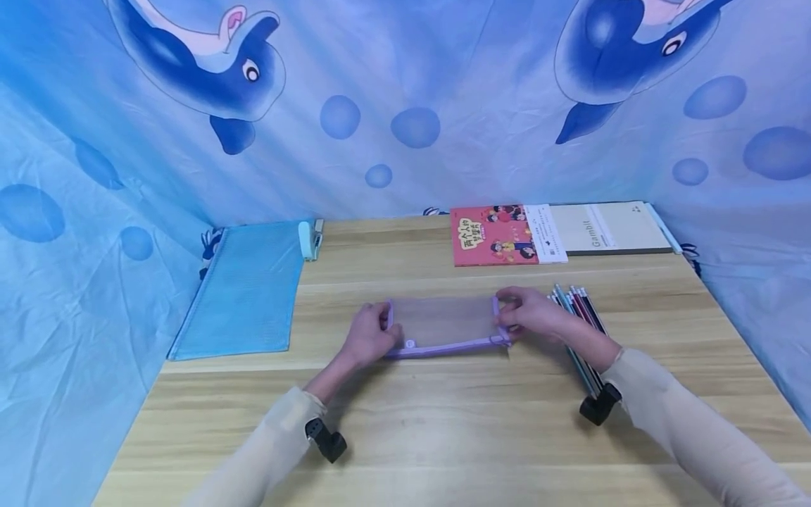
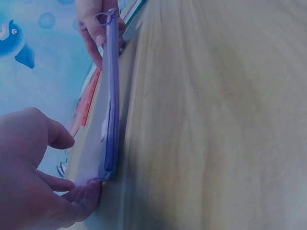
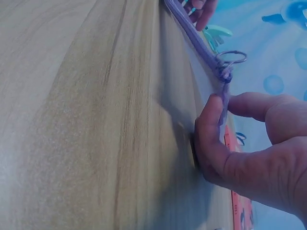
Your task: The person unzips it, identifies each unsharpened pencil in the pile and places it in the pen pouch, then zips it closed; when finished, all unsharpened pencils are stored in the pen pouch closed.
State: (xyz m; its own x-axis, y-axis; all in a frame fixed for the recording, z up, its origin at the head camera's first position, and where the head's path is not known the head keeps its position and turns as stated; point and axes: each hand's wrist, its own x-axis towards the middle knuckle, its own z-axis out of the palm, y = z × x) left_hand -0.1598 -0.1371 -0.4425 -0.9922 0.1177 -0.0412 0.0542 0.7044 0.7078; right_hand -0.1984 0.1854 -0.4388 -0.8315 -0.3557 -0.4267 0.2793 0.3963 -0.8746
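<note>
Your left hand [image 1: 374, 331] curls round the left end of the purple-trimmed clear pouch [image 1: 443, 320], its thumb by the near corner and its fingers along the side edge. Your right hand [image 1: 532, 310] pinches the opposite end between thumb and fingers, just beside the zip pull [image 3: 235, 53]. Both your forearms reach forward. The pouch lies between your hands near the middle of the wooden table [image 1: 405, 436], zip side toward you, its panel see-through. Left of it is a blue folder [image 1: 243, 296]; you cannot tell what that holds. A mint stapler [image 1: 308, 241] sits at its far right corner. The pencils [image 1: 579, 303] lie partly beneath your right forearm. A red book [image 1: 488, 239] and a pale notebook [image 1: 608, 225] lie at the back, before the blue dolphin-print curtain [image 1: 393, 56].
</note>
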